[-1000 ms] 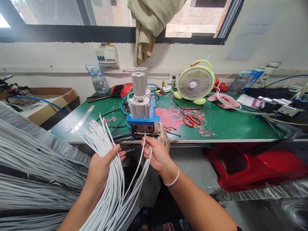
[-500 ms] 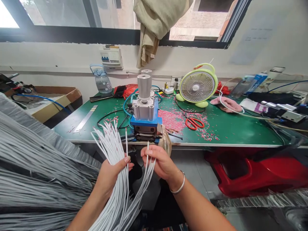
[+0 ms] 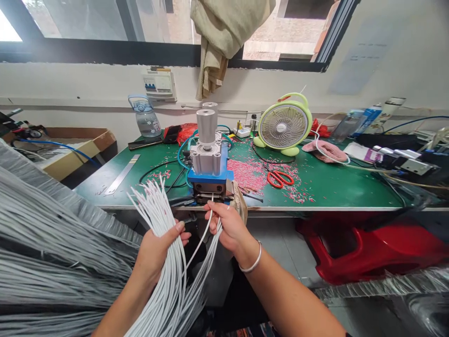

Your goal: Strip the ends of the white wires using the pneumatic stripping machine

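My left hand (image 3: 158, 248) is closed round a thick bundle of thin white wires (image 3: 154, 210) that fan upward and to the left. My right hand (image 3: 228, 227) pinches a few white wires (image 3: 206, 229) and holds one wire's tip up against the front slot of a small pneumatic machine (image 3: 209, 161). That machine has a blue plate and a silver cylinder on top, and it stands at the front edge of the green table (image 3: 333, 187). The wires hang down between my arms.
Pink wire scraps (image 3: 249, 173) and red-handled scissors (image 3: 279, 178) lie right of the machine. A green desk fan (image 3: 285, 124), a water bottle (image 3: 144, 117), a metal ruler (image 3: 122, 174) and cables share the table. A big mass of grey-white wires (image 3: 42, 234) fills the left; a red stool (image 3: 368, 248) sits below.
My right hand has lifted its wires back up so that one tip meets the machine's slot. My left hand's bundle has shifted slightly left and down.
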Tool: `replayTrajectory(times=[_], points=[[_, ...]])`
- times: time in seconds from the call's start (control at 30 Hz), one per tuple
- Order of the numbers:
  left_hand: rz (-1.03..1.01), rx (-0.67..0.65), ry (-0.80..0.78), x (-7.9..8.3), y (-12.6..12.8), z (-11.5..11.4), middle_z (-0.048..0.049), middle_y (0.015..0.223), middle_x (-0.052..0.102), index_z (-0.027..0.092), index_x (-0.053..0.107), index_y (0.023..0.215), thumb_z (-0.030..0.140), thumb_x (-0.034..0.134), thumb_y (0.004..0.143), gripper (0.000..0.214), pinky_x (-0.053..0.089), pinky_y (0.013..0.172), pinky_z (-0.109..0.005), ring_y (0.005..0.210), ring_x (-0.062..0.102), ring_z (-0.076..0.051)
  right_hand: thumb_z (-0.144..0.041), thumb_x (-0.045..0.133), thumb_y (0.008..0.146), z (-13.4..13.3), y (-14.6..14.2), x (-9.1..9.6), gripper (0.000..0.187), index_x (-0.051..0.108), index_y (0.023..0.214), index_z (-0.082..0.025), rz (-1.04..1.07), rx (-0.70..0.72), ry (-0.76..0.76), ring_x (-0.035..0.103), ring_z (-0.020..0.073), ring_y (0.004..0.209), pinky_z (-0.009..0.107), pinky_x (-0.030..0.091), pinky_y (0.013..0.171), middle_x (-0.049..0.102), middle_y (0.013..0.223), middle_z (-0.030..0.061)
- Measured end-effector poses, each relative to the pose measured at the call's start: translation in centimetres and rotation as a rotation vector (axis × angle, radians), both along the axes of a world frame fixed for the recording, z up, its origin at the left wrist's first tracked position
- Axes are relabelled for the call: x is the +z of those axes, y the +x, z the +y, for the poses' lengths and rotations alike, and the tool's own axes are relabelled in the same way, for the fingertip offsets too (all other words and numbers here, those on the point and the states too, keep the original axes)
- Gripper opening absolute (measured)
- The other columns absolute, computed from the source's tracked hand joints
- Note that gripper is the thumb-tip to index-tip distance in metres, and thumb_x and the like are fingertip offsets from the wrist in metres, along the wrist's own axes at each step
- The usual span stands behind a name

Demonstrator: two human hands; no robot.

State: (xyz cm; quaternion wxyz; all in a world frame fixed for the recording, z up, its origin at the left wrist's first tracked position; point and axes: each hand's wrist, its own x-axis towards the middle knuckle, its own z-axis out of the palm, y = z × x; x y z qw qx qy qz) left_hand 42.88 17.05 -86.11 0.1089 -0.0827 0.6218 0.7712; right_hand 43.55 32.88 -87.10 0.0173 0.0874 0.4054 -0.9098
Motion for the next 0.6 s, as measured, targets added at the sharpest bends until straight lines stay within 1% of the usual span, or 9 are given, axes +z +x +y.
replayTrajectory(times=[0.07, 0.17, 0.27, 0.37, 0.43, 0.47, 0.53, 0.6], points=[[0.001, 0.044, 0.021, 0.4, -0.2, 0.0, 0.0009, 0.060, 0.062, 0.014, 0.055, 0.080, 0.019, 0.073, 0.055, 0.031, 0.052, 0.051, -0.024, 0.053, 0.062, -0.014, -0.034, 0.064, 0.065, 0.1, -0.3, 0.2, 0.025, 0.059, 0.071, -0.011, -0.033, -0.030, -0.040, 0.040, 0.0028, 0.032, 0.015, 0.025, 0.031, 0.053, 0.051, -0.0019], [-0.011, 0.049, 0.052, 0.5, -0.2, -0.2, -0.0004, 0.061, 0.062, 0.013, 0.057, 0.080, 0.019, 0.071, 0.058, 0.027, 0.053, 0.052, -0.024, 0.054, 0.062, -0.014, -0.035, 0.065, 0.065, 0.1, -0.5, 0.1, 0.026, 0.059, 0.071, -0.010, -0.008, -0.047, -0.025, 0.039, 0.0022, 0.033, 0.014, 0.022, 0.031, 0.053, 0.052, -0.0017], [-0.061, 0.034, 0.095, 0.3, 0.0, -0.3, -0.0007, 0.062, 0.063, 0.013, 0.057, 0.078, 0.019, 0.070, 0.058, 0.025, 0.053, 0.055, -0.026, 0.058, 0.063, -0.016, -0.037, 0.064, 0.067, 0.1, -0.1, -0.5, 0.027, 0.059, 0.074, -0.011, 0.068, -0.041, 0.056, 0.039, 0.0020, 0.035, 0.014, 0.021, 0.031, 0.053, 0.055, -0.0015], [-0.090, 0.004, 0.077, -0.1, 0.2, -0.2, -0.0002, 0.060, 0.062, 0.012, 0.056, 0.075, 0.019, 0.073, 0.054, 0.027, 0.053, 0.055, -0.026, 0.058, 0.063, -0.016, -0.038, 0.061, 0.069, 0.3, 0.7, -1.3, 0.027, 0.060, 0.075, -0.011, 0.136, 0.030, 0.180, 0.038, 0.0021, 0.034, 0.015, 0.021, 0.031, 0.055, 0.057, -0.0006], [-0.091, -0.014, 0.039, -0.4, 0.3, -0.1, 0.0005, 0.057, 0.061, 0.012, 0.054, 0.073, 0.019, 0.075, 0.050, 0.031, 0.051, 0.052, -0.026, 0.054, 0.062, -0.016, -0.037, 0.060, 0.070, 0.5, 1.2, -1.6, 0.027, 0.061, 0.072, -0.010, 0.155, 0.057, 0.249, 0.040, 0.0025, 0.037, 0.016, 0.024, 0.033, 0.055, 0.058, 0.0004], [-0.087, -0.017, 0.016, -0.6, 0.3, -0.1, 0.0013, 0.055, 0.060, 0.013, 0.053, 0.073, 0.019, 0.075, 0.048, 0.033, 0.050, 0.050, -0.025, 0.053, 0.061, -0.016, -0.036, 0.061, 0.070, 0.5, 1.3, -1.7, 0.027, 0.061, 0.070, -0.010, 0.162, 0.053, 0.258, 0.043, 0.0032, 0.040, 0.016, 0.028, 0.036, 0.056, 0.058, 0.0009], [-0.051, -0.034, -0.027, -1.0, 0.5, 0.0, 0.0036, 0.052, 0.057, 0.014, 0.051, 0.072, 0.020, 0.076, 0.048, 0.035, 0.047, 0.047, -0.023, 0.050, 0.060, -0.015, -0.033, 0.062, 0.070, 0.5, 1.5, -1.9, 0.024, 0.061, 0.067, -0.009, 0.176, 0.048, 0.227, 0.047, 0.0044, 0.046, 0.016, 0.035, 0.043, 0.056, 0.060, 0.0018], [0.009, -0.080, -0.076, -1.4, 0.6, 0.0, 0.0048, 0.052, 0.056, 0.015, 0.050, 0.071, 0.022, 0.075, 0.050, 0.034, 0.045, 0.045, -0.023, 0.048, 0.059, -0.014, -0.032, 0.062, 0.069, 0.4, 1.4, -1.9, 0.022, 0.060, 0.070, -0.010, 0.179, 0.060, 0.162, 0.048, 0.0048, 0.047, 0.017, 0.038, 0.044, 0.058, 0.066, 0.0028]])
